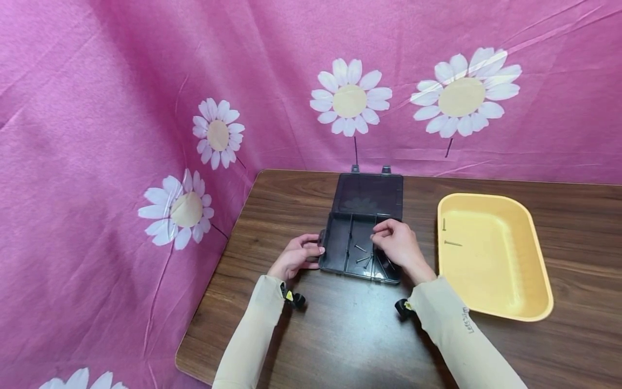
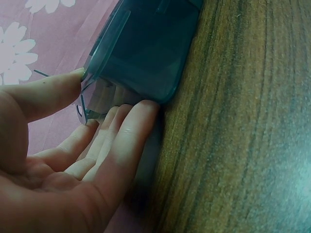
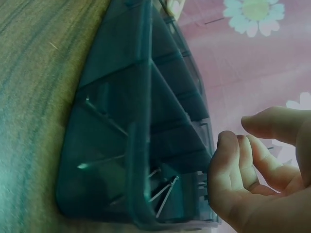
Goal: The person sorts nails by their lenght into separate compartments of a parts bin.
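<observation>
A dark translucent compartment box (image 1: 335,243) lies on the table with its lid (image 1: 367,193) folded back. Several screws (image 1: 362,260) lie in its front middle and right compartments; the right wrist view shows screws (image 3: 167,194) through the box wall. My left hand (image 1: 297,253) holds the box's left side, thumb (image 2: 58,94) at the upper edge and fingers against the side wall. Over the right-hand compartments hovers my right hand (image 1: 399,246), its fingers loosely bent. In the right wrist view a gap shows between thumb (image 3: 277,124) and fingertips, with nothing between them.
To the right stands a yellow plastic bin (image 1: 541,270) with two screws (image 1: 453,243) near its left wall. A pink cloth (image 1: 282,70) with white daisies hangs behind and left of the wood-grain table (image 1: 340,335).
</observation>
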`<control>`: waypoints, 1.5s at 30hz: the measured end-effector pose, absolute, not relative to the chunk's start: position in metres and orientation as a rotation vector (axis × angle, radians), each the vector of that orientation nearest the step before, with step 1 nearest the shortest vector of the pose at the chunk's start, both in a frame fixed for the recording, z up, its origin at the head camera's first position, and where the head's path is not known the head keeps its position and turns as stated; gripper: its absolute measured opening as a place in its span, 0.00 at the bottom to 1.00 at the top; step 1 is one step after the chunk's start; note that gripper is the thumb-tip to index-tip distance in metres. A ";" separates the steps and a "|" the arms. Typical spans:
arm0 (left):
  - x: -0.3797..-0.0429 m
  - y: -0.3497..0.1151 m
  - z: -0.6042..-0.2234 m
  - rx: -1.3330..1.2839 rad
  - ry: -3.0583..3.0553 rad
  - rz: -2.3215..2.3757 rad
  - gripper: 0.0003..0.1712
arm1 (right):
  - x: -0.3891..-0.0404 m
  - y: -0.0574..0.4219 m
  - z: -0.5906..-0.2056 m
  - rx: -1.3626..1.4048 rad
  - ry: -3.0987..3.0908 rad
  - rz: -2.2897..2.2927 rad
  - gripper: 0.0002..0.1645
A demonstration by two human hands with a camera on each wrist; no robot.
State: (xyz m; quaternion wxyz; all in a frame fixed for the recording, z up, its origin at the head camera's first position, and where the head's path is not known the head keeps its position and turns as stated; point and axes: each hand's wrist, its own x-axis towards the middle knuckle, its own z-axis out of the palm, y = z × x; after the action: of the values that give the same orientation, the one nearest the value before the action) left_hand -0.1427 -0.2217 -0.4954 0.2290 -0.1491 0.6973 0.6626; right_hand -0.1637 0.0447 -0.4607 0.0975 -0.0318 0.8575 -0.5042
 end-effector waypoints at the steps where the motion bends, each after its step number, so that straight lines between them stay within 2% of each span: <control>1: -0.142 -0.222 -0.495 -0.410 1.921 1.825 0.31 | -0.164 0.046 -0.460 -0.094 2.537 -1.495 0.14; 28: -0.143 -0.222 -0.496 -0.402 1.898 1.848 0.30 | -0.168 0.086 -0.402 -0.124 2.716 -1.530 0.16; 45: -0.142 -0.221 -0.494 -0.425 1.910 1.828 0.30 | -0.182 0.146 -0.396 -0.101 2.881 -1.398 0.18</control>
State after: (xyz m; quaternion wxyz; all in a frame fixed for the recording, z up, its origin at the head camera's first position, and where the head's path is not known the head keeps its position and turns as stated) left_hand -0.1424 -0.2210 -0.4942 0.2299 -0.1546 0.6941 0.6644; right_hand -0.1822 0.1464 -0.3958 -0.0311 -0.0316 0.8988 -0.4360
